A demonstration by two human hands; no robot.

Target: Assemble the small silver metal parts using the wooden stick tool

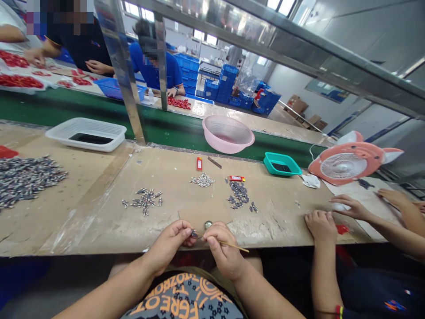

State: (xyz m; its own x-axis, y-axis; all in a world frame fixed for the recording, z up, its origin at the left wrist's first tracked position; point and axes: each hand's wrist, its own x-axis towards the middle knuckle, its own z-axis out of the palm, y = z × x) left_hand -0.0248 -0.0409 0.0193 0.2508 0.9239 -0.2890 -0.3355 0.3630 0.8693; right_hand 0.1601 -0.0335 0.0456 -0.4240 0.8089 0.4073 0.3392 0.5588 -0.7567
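Observation:
At the table's near edge my left hand (177,239) pinches a small dark grey piece (194,233) between thumb and fingers. My right hand (224,248) is closed on a thin wooden stick (234,246), whose tip points at the grey piece; whether they touch I cannot tell. Just beyond my right fingers sits a small round bottle cap (208,224) on a cardboard sheet (189,215). Farther out lie a pile of small pale parts (202,180), a pile of dark grey pieces (239,192) and, to the left, a pile of grey pieces with pale ends (146,200).
A large heap of similar parts (26,179) covers the far left. Beyond stand a white tray (88,146), pink basin (229,144), green tray (282,170) and pink fan (345,166). A co-worker's hands (322,226) rest close on the right; a metal post (124,79) rises at the back.

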